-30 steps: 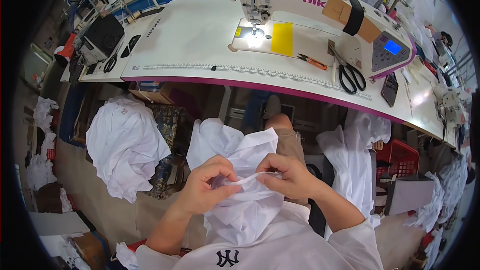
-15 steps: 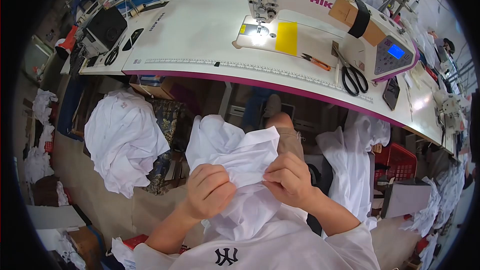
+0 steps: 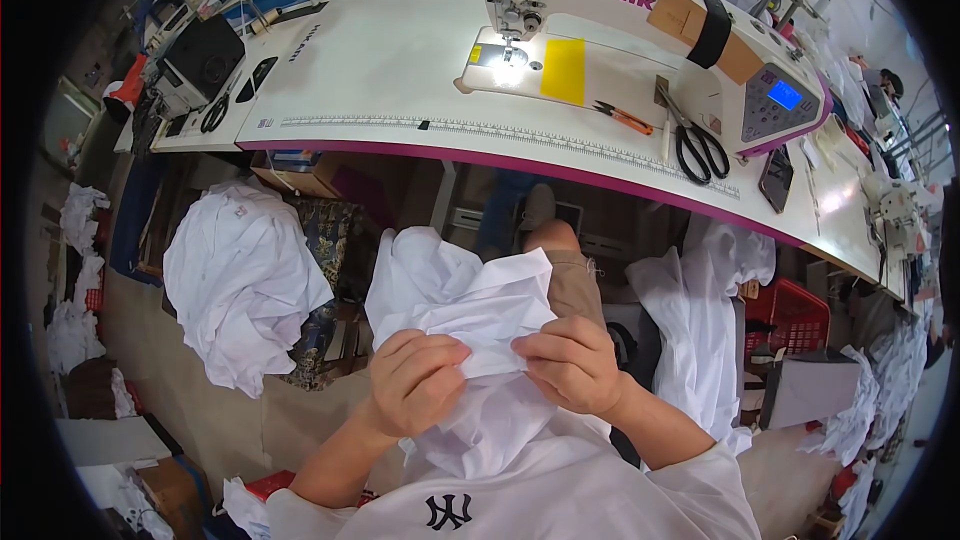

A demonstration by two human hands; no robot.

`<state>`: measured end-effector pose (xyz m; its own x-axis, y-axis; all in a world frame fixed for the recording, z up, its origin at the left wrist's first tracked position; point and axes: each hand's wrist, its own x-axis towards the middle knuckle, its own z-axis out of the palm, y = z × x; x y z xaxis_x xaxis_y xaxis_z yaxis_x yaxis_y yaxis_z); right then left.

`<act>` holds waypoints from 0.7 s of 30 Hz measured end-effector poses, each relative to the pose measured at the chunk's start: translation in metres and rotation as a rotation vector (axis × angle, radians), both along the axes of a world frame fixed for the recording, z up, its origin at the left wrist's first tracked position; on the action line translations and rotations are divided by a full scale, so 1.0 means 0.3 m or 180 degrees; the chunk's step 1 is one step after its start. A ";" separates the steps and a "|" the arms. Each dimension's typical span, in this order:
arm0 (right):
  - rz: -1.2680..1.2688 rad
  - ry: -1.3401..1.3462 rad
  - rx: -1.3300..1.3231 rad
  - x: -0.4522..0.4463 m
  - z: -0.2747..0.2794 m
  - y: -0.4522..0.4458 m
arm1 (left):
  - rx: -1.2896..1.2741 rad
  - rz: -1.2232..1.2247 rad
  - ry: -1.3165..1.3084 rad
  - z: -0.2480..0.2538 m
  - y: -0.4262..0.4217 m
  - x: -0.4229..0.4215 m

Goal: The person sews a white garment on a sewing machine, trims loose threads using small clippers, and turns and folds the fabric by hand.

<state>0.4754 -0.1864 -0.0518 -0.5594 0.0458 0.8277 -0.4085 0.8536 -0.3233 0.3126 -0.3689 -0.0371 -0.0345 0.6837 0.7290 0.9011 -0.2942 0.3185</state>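
Note:
White fabric (image 3: 455, 285) lies bunched over my lap, with an edge of it stretched between both hands. My left hand (image 3: 415, 380) is closed on that edge, thumb and fingers pinched together. On the other side my right hand (image 3: 572, 365) pinches the same piece, fingers curled. A short span of flat cloth shows between the fingertips. The hands are below the table's front edge, well away from the lit sewing machine (image 3: 515, 55).
The sewing table (image 3: 380, 60) holds black scissors (image 3: 700, 145), orange-handled snips (image 3: 625, 118), a yellow sheet (image 3: 563, 71) and a phone (image 3: 776, 179). A white cloth heap (image 3: 245, 285) is at left; more cloth (image 3: 695, 330) and a red basket (image 3: 790, 315) are at right.
Since the first frame, my hands have turned over and closed more tightly on the fabric edge, which now lies flatter between them. Over the last half second the right hand moved slightly left.

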 end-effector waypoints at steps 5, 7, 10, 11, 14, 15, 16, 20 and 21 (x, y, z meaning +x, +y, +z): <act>0.0254 -0.0498 -0.0550 -0.004 -0.027 0.005 | -0.0537 0.0063 -0.0726 -0.002 0.005 0.002; 0.0270 -0.1164 -0.1227 0.005 -0.015 -0.002 | -0.1023 0.0402 -0.1505 -0.003 0.009 0.016; 0.0306 -0.1832 -0.1823 -0.011 0.045 -0.010 | -0.1401 0.0421 -0.2357 0.008 0.018 0.022; 0.0341 -0.1831 -0.1746 -0.024 0.060 -0.007 | -0.1396 0.0424 -0.2355 0.022 0.028 0.024; 0.0431 -0.1572 -0.0992 -0.054 0.044 0.018 | -0.0870 0.0706 -0.1146 0.054 0.046 0.030; 0.0438 -0.1563 -0.0981 -0.058 0.053 0.019 | -0.0982 0.0675 -0.1357 0.053 0.038 0.037; 0.0397 -0.1633 -0.0986 -0.060 0.067 0.019 | -0.1091 0.0648 -0.1569 0.052 0.030 0.042; 0.0272 -0.1807 -0.1072 -0.070 0.058 0.005 | -0.1109 0.0689 -0.1615 0.064 0.001 0.053; 0.0290 -0.1815 -0.1060 -0.071 0.057 0.000 | -0.1374 0.0683 -0.2226 0.071 -0.011 0.054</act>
<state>0.4541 -0.1863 -0.0348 -0.9191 0.1798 0.3507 -0.1611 0.6409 -0.7506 0.3289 -0.3720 -0.0158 -0.5408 0.8241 0.1684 0.4773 0.1359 0.8681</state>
